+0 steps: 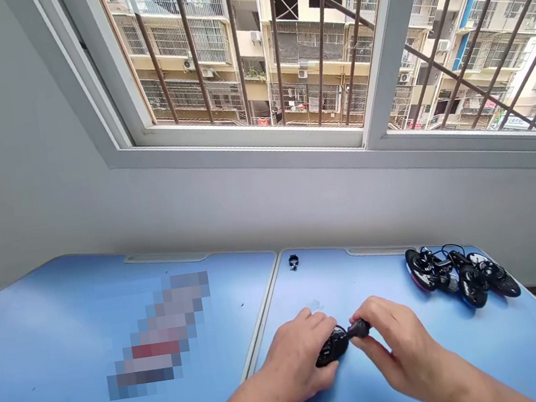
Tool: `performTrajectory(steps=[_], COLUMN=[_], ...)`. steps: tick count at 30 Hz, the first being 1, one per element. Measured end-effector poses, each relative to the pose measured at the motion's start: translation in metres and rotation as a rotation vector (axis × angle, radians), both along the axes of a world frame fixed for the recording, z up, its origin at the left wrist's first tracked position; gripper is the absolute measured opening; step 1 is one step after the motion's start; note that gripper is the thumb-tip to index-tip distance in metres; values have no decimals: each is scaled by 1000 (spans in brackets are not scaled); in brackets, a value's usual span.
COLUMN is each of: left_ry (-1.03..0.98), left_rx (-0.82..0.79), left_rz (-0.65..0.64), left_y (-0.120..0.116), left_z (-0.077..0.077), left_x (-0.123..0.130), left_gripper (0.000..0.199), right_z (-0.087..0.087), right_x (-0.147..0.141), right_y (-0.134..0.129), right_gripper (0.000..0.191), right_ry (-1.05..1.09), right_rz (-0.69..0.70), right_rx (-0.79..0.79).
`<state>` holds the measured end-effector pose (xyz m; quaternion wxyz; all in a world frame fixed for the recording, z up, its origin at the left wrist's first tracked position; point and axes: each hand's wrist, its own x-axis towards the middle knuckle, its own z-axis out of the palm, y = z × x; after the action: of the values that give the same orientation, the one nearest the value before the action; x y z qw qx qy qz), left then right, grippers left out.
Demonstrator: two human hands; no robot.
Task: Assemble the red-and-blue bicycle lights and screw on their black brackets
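My left hand (305, 353) is closed around a glossy black oval object (335, 344), keeping it on the blue table; part of it is hidden under the fingers. Between thumb and fingers, my right hand (402, 347) pinches a short black piece with a thick, knob-like body (360, 328). Its narrow end meets the right side of the oval object; whether the two are joined I cannot tell. Farther back on the table lies a small black ring-shaped clamp (293, 262) with a shiny screw.
Several black oval objects with stalks and a thin cable lie heaped (464, 273) at the right. A blurred-out long item (160, 336) is on the left table panel. A seam (264, 314) divides the blue table (59, 350). Behind stand a wall and a barred window (259, 139).
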<state>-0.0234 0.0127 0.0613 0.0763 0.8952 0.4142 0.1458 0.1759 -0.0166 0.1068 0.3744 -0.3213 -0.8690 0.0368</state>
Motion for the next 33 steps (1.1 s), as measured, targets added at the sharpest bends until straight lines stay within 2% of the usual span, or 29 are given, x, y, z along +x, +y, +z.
performTrajectory(steps=[5,7,9,14,18,21,28,33], left_ry=[26,31,35,16,13,-3,-24,-16], left_rx=[-3,-4,-5,1,-14,-31,-83,-58], left_rz=[27,30,31,29,26,12,-37,-43], left_y=[-1,-1,-1,-1,-1,0,2,4], left_z=[1,2,2,1,1,2,1,-2], left_x=[2,2,2,2,2,2,-2,-1], left_gripper=[21,22,21,19,16,18,29,24], right_z=[-15,-18,-18,-1,19,26,22,24], right_x=[-10,-10,-7,9,20,24,25,23], right_y=[0,5,10,16,9,6,14,13], right_gripper=[5,4,6,34,47,53,56,43], right_ry=[95,137,175,74,-66,-67,-14,-13], right_rz=[-194,-199,-123,156,231,301,408,453], right_rx=[79,61,17,-85,-164,-211,-240,-231])
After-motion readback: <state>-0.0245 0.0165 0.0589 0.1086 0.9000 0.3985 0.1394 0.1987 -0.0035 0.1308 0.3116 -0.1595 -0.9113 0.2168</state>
